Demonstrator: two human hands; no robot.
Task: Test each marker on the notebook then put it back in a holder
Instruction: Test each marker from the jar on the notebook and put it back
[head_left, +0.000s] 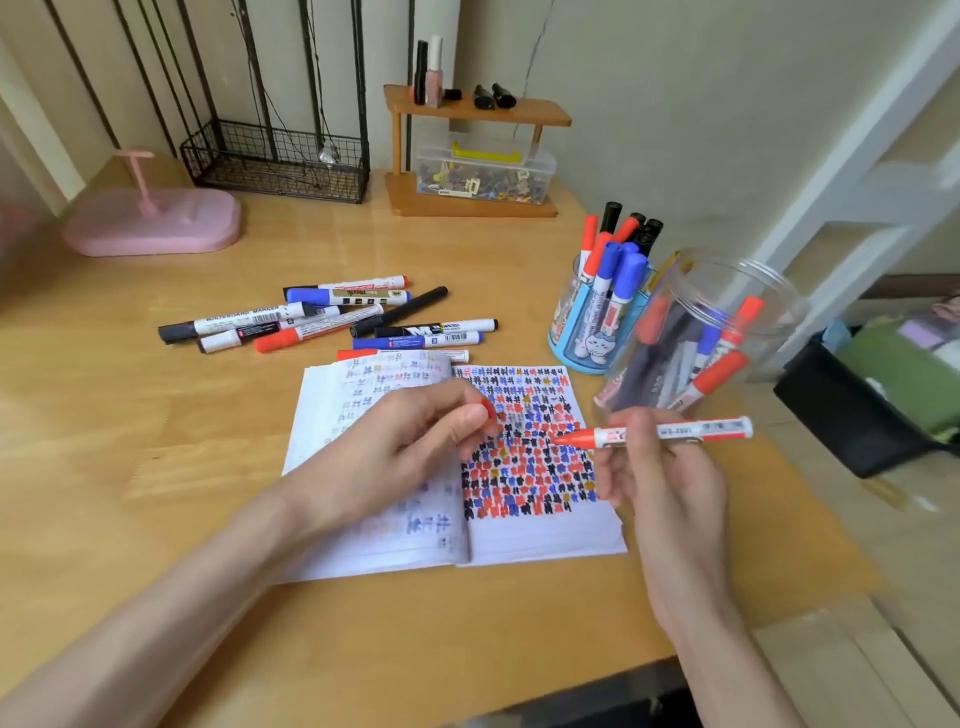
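Observation:
An open notebook (540, 530) lies on the desk, its right page dense with red, blue and black marks. My right hand (660, 478) grips an uncapped red marker (675, 432), tip pointing left just above that page. My left hand (410, 441) rests over the left page and pinches the red cap (488, 411). Several loose markers (332, 319) lie behind the notebook. A blue holder (587, 332) and a clear plastic jar (696, 338) at the right both hold markers.
A wooden shelf (472, 117) with a clear box of clips stands at the back, beside a black wire basket (275, 166). A pink stand (156, 221) sits back left. The desk's right edge runs by a black bin (852, 415).

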